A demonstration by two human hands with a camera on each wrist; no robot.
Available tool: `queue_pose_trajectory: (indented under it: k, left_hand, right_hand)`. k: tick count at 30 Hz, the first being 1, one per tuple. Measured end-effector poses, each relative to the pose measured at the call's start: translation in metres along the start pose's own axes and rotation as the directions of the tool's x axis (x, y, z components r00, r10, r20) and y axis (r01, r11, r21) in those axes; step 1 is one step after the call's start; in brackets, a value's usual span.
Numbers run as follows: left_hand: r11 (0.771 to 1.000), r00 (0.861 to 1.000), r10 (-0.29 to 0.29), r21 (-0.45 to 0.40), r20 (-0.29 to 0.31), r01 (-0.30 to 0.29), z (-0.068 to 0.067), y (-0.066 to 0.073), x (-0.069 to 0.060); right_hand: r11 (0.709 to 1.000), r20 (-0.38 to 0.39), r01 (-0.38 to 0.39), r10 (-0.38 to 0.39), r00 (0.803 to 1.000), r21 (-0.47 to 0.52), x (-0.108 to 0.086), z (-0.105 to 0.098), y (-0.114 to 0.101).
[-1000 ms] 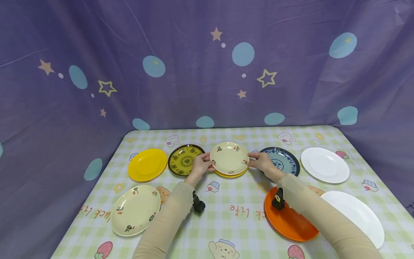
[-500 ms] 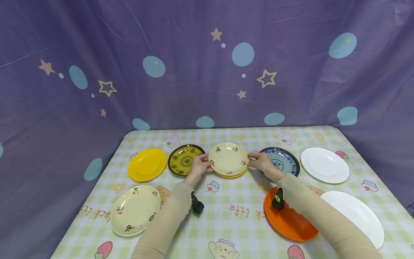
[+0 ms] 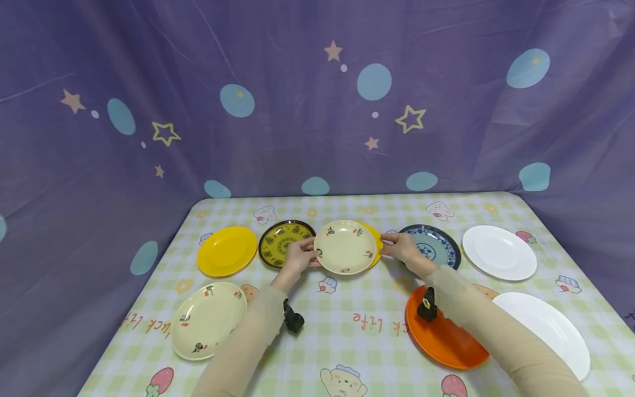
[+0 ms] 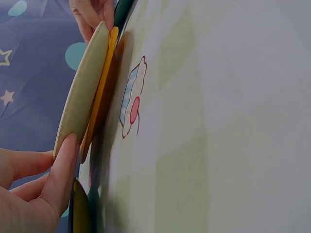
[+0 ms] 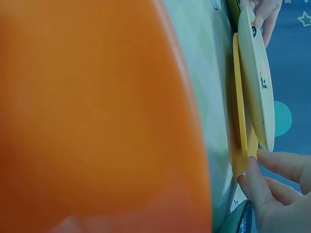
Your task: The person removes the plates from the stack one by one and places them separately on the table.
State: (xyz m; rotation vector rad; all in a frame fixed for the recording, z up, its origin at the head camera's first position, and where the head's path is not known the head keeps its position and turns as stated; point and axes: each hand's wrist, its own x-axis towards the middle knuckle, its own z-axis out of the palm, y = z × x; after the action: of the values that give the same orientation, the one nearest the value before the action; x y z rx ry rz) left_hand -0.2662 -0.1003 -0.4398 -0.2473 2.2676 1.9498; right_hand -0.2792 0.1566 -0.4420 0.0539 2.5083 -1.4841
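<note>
A cream plate with small dark and red motifs (image 3: 345, 248) is raised over the middle back of the table. My left hand (image 3: 299, 258) pinches its left rim, with the thumb below in the left wrist view. Directly under it sits a yellow plate (image 5: 239, 97), shifted to the right and mostly hidden. My right hand (image 3: 403, 249) pinches the yellow plate's right rim; its index fingertip lies close to the cream plate's edge. Beneath the yellow plate, a shadow falls on the cloth in the left wrist view.
An olive patterned plate (image 3: 276, 242) and a blue patterned plate (image 3: 439, 240) flank the hands. Another yellow plate (image 3: 226, 251) and a larger cream plate (image 3: 205, 320) lie left. An orange plate (image 3: 446, 344) and two white plates, one far (image 3: 498, 252), lie right.
My left hand and the cream plate have shifted left and slightly toward me, uncovering the right side of the yellow plate. The right hand stays in nearly the same place.
</note>
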Motion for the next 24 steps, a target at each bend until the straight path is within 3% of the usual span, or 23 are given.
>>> queue_pose_trajectory:
  k: [24]
  left_hand:
    - [1.0,0.999,0.0,0.023,0.038,-0.001,-0.032,-0.002,-0.028]
  right_hand:
    - [1.0,-0.013,-0.014,0.014,1.0,-0.018,-0.001,0.001,-0.001]
